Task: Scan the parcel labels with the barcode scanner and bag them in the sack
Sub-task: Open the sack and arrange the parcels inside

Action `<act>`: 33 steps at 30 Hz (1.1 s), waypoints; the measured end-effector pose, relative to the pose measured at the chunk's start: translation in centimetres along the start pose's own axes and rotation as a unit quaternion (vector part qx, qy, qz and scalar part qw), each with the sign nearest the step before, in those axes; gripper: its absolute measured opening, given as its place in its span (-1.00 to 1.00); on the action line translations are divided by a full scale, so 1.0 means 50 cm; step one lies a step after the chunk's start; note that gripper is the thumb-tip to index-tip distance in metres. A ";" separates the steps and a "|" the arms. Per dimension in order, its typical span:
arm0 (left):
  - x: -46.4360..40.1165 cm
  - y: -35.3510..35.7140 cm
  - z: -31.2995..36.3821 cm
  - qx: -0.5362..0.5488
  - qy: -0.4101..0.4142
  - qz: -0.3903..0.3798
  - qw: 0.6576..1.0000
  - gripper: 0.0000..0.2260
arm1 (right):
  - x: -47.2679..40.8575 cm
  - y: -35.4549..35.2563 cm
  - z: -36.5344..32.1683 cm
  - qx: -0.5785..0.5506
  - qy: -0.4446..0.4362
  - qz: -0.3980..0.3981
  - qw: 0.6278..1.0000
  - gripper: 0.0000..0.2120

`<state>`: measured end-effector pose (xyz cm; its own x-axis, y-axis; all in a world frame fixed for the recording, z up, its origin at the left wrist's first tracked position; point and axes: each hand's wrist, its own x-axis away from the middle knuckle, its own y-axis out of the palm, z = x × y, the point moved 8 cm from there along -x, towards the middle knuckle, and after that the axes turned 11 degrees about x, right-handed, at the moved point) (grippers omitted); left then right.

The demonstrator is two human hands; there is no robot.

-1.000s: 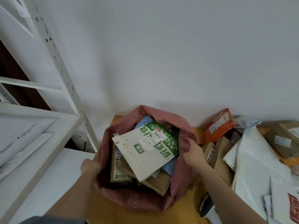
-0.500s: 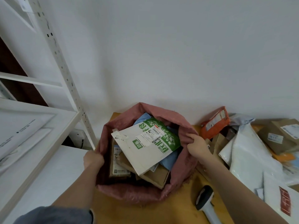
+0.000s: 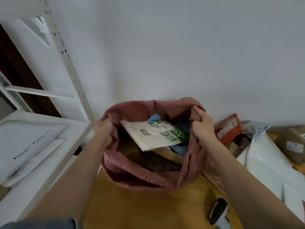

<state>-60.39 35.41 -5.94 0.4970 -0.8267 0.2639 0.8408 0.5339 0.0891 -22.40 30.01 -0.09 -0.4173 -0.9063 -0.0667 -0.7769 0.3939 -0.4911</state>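
A pink woven sack [image 3: 142, 176] stands open on the wooden table [image 3: 140, 205]. My left hand [image 3: 104, 128] grips its left rim and my right hand [image 3: 203, 125] grips its right rim, holding the mouth up and wide. Inside lies a white and green parcel [image 3: 155, 134] on top, over a blue packet [image 3: 179, 148] and brown boxes. The black and white barcode scanner [image 3: 218, 213] lies on the table by my right forearm, untouched.
A white metal shelf rack [image 3: 49, 129] with flat white envelopes stands at the left. Unbagged parcels pile at the right: an orange packet [image 3: 229, 129], a white poly mailer [image 3: 267, 161], a brown box [image 3: 293, 144]. A white wall is behind.
Both hands have pulled the sack's rim upward and apart, so the sack stands taller around the parcels. The view has tilted and moved closer.
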 end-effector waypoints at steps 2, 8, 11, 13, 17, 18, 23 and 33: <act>0.012 0.029 0.091 0.092 0.050 -0.008 0.994 -0.71 | -0.017 -0.032 -0.083 -0.026 -0.074 0.045 0.996 -0.31; 0.044 0.047 0.151 0.063 0.075 -0.028 0.995 -0.69 | -0.010 -0.046 -0.171 -0.045 -0.162 0.055 0.984 -0.31; 0.049 0.023 0.150 0.042 0.098 0.009 0.994 -0.68 | -0.010 -0.051 -0.153 -0.039 -0.147 0.048 0.987 -0.29; 0.050 0.018 0.185 0.077 0.112 0.023 0.990 -0.69 | -0.022 -0.072 -0.162 -0.045 -0.144 0.070 0.986 -0.30; 0.051 0.031 0.232 0.084 0.126 0.014 0.988 -0.67 | -0.029 -0.070 -0.179 -0.059 -0.144 0.060 0.986 -0.26; 0.055 0.030 0.228 0.065 0.124 0.022 0.990 -0.65 | -0.028 -0.063 -0.175 -0.053 -0.140 0.050 0.987 -0.26; 0.082 0.002 0.256 0.194 0.149 0.079 0.966 -0.63 | -0.012 -0.098 -0.180 -0.088 -0.192 0.109 0.971 -0.30; 0.000 -0.040 0.076 0.070 -0.031 0.102 0.992 -0.50 | -0.034 -0.057 -0.035 0.072 -0.018 0.063 0.995 -0.31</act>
<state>-62.86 35.02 -2.49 0.6359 -0.6892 0.3474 0.6843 0.7116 0.1592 -20.30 30.68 2.93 -0.4884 -0.8569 -0.1649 -0.6431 0.4812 -0.5957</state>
